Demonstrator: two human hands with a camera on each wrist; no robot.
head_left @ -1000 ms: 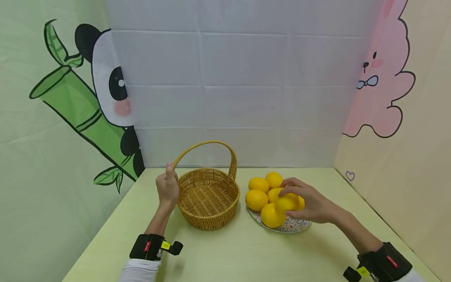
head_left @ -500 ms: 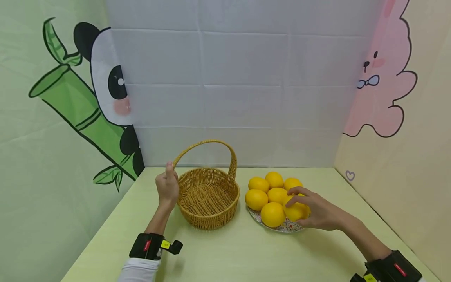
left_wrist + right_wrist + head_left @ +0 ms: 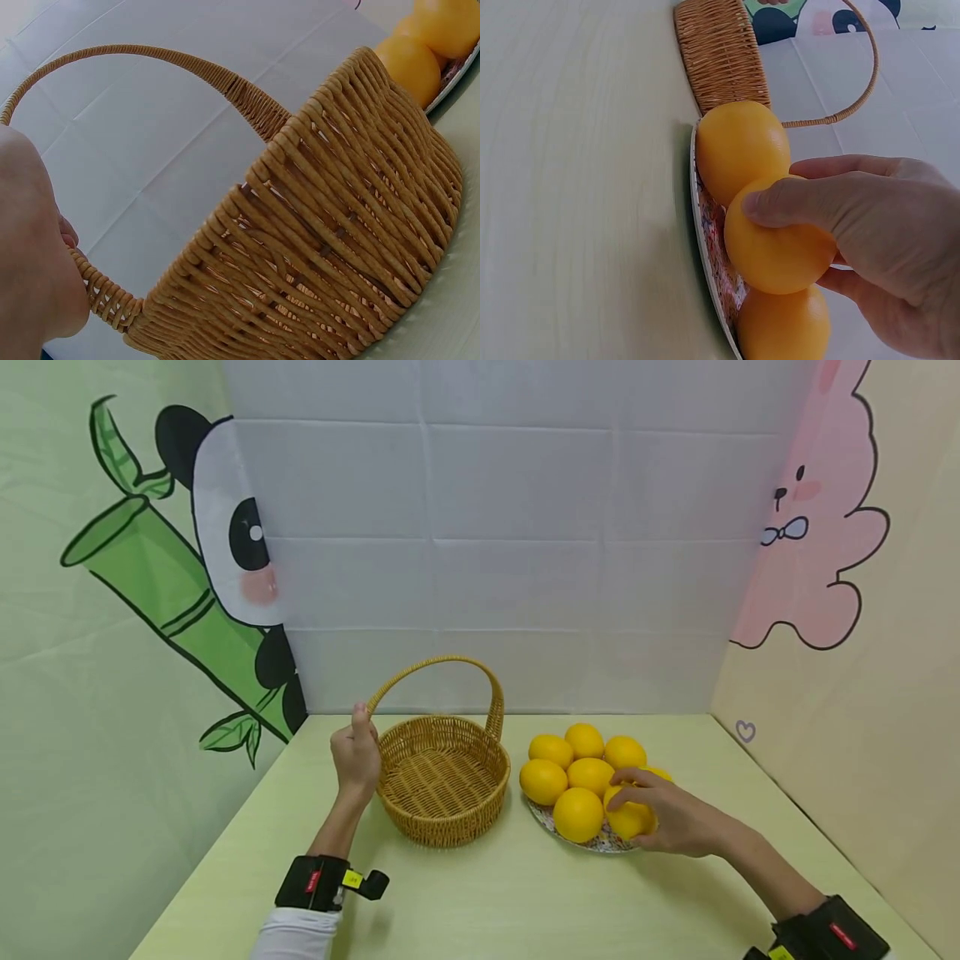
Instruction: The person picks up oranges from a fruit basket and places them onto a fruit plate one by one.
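My left hand (image 3: 356,758) grips the left side of the handle of a woven wicker basket (image 3: 444,833). The basket stands upright on the table with nothing inside. To its right, a patterned plate (image 3: 609,842) bears several round yellow-orange oranges (image 3: 578,815). At the plate's front right, my right hand (image 3: 678,820) holds one orange (image 3: 776,244), thumb on the near side and fingers behind it. In the right wrist view that orange lies against its neighbours, slightly overlapping the plate's edge. Whether it rests fully on the plate is hidden.
The pale table (image 3: 480,910) spreads out in front of basket and plate. A white cloth backdrop (image 3: 517,585) rises behind. Side curtains carry a panda drawing (image 3: 240,527) on the left and a pink animal (image 3: 810,543) on the right.
My right hand has moved the orange rightward and nearer to me, to the plate's front right, uncovering oranges behind it. My left hand and the basket stay put.
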